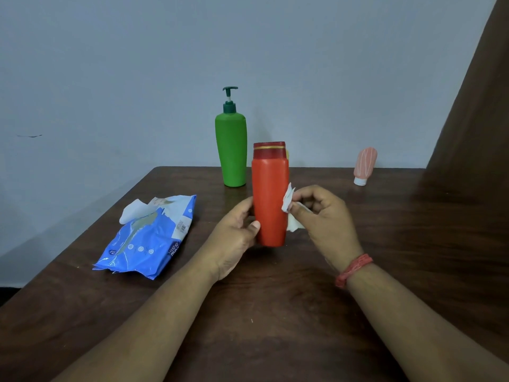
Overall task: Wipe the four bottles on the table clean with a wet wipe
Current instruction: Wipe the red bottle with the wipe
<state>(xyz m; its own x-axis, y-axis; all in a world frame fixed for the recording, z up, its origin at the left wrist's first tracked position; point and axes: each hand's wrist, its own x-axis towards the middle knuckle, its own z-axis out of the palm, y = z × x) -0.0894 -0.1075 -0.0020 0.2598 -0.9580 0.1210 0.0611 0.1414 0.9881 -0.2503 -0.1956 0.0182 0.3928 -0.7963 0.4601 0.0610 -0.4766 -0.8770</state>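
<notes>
Head view: upright orange-red bottle [270, 202]

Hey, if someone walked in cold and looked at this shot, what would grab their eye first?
Probably the orange-red bottle at centre, held upright by the left hand while the right hand presses a white wet wipe to its side. Next, the tall green pump bottle standing behind it, and the blue wipes pack lying to the left on the dark table.

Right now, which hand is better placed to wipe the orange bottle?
Right. The right hand already pinches the wet wipe against the orange bottle, while the left hand grips the bottle upright.
</notes>
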